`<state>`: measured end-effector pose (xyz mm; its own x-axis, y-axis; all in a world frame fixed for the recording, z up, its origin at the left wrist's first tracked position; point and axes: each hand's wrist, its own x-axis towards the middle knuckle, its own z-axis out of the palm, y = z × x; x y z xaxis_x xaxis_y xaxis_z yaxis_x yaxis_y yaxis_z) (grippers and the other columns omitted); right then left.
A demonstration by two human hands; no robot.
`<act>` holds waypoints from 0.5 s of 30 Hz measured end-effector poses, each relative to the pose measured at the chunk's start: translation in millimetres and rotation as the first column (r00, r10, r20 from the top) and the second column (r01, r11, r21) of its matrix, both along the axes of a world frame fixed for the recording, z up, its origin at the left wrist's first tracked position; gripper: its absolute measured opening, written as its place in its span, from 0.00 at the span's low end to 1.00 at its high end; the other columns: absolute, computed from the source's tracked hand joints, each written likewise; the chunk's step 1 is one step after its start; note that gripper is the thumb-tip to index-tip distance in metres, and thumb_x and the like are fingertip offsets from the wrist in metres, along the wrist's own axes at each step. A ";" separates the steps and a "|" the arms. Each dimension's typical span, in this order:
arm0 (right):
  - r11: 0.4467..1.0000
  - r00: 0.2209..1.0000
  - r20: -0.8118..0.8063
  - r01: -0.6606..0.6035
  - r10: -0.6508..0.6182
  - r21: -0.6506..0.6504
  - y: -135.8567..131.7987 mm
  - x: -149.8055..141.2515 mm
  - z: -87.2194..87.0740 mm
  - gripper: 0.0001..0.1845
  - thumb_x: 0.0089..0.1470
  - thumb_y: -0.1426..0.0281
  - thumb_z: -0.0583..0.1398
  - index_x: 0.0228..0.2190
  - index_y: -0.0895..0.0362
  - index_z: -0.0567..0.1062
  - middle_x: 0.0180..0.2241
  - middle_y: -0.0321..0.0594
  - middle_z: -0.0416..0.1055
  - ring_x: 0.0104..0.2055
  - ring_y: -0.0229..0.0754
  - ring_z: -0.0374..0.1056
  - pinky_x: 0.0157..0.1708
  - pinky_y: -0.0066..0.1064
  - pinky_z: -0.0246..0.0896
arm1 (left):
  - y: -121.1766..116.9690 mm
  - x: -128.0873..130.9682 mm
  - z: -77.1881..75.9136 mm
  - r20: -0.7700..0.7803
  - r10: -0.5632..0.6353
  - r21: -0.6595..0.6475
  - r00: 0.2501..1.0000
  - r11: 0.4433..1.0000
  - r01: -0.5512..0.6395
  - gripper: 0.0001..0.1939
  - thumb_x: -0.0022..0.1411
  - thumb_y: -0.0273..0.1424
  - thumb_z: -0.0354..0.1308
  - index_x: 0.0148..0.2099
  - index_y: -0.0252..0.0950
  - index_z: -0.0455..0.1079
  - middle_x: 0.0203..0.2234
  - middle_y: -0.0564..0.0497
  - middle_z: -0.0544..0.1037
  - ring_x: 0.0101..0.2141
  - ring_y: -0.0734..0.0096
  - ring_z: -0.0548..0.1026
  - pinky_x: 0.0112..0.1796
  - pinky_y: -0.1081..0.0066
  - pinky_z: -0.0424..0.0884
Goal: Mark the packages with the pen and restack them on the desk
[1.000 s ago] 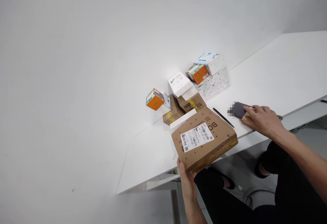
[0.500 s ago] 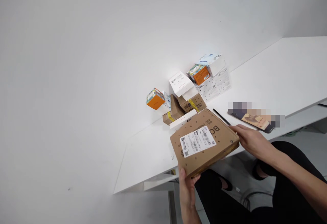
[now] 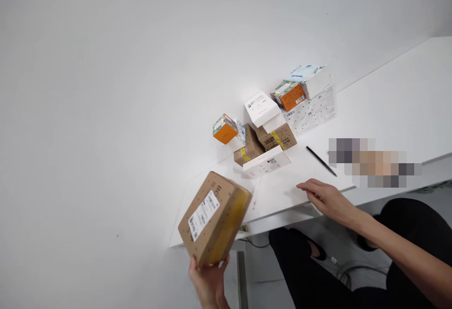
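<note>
My left hand grips the lower end of a brown cardboard box, which is tilted above the table's left end. A white printed label is on its face, and yellow tape runs along one side. My right hand holds nothing and hovers by the table's front edge, fingers stretched out toward the left. The nearest thing to it is a black pen-like stick lying on the table. A white box stands on edge beyond the brown box.
Against the wall, the white table carries several stacked boxes: small brown cartons, a white box, orange boxes, and a pale blue-and-white box. A blurred-out item lies at the right. Cables are on the floor.
My right hand has let go of the cardboard box. My left hand has carried it leftward and tilted it, showing its taped side and uncovering the white box behind.
</note>
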<state>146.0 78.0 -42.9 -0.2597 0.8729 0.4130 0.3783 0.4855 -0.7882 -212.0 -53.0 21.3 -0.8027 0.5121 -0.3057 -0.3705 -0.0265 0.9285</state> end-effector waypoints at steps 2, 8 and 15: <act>0.999 0.998 0.048 0.033 -0.033 -0.001 9.0 -2.4 -10.4 0.18 0.58 0.73 0.48 0.44 0.55 0.74 0.41 0.45 0.74 0.33 0.41 0.72 0.34 0.33 0.67 | 27.4 -4.2 8.3 -0.079 0.039 -0.010 0.996 0.999 -0.040 0.27 0.47 0.53 0.56 0.48 0.49 0.67 0.46 0.49 0.67 0.44 0.47 0.68 0.36 0.46 0.68; 0.989 0.963 0.233 0.145 -0.134 -0.030 25.5 -5.7 -39.4 0.18 0.57 0.73 0.48 0.41 0.55 0.75 0.39 0.43 0.75 0.34 0.43 0.73 0.32 0.34 0.66 | 127.9 -2.0 11.9 -0.141 0.066 -0.120 0.988 0.989 -0.083 0.29 0.49 0.55 0.55 0.50 0.49 0.58 0.47 0.49 0.62 0.49 0.46 0.65 0.37 0.49 0.69; 0.986 0.946 0.283 0.169 -0.160 -0.007 25.3 -7.5 -43.2 0.17 0.57 0.73 0.48 0.40 0.54 0.74 0.39 0.42 0.75 0.34 0.42 0.73 0.32 0.32 0.65 | 197.7 42.0 -2.5 -0.135 -0.066 -0.127 0.989 0.991 0.049 0.39 0.51 0.57 0.53 0.58 0.43 0.48 0.53 0.43 0.61 0.49 0.51 0.65 0.38 0.52 0.70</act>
